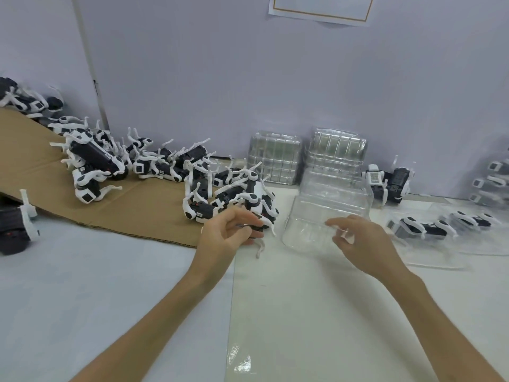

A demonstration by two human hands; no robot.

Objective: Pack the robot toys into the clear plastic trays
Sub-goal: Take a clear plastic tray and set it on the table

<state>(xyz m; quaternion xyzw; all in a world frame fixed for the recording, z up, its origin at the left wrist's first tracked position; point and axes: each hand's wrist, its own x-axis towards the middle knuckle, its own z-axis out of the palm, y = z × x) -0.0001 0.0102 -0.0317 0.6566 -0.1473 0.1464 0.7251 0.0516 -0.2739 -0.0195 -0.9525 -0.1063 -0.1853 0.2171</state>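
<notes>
At centre, on the white surface (303, 299), your two hands work side by side.

Left hand (225, 232): fingers and thumb curled round one black-and-white toy (259, 228), which lies at the near edge of the pile; one white leg of it sticks out below the hand, toward 6 o'clock.

Right hand (360, 241): fingers half curled at the near right rim of the tray (316, 213), thumb below and forefinger above. The clear plastic hides whether you actually grip the rim; this cannot be told.

Tray: clear and holding no toy, it lies at 3 o'clock from the held toy, just beside it, between your two hands.

Pile (198, 172): many loose toys, tangled, run from the held toy toward 10 o'clock, lying across a cardboard sheet (41, 161) that slopes up to the left.

Tray stacks (272, 158): two stand against the wall (248, 78) at 12 o'clock from the tray, the right one the taller.

Standing toy (385, 183): near the wall, at 2 o'clock from the tray.

Packed toys (424, 227): a row in clear plastic at 3 o'clock from your right hand; more toys lie at the far right edge.

Paper (322, 9): fixed on the wall at the top.
</notes>
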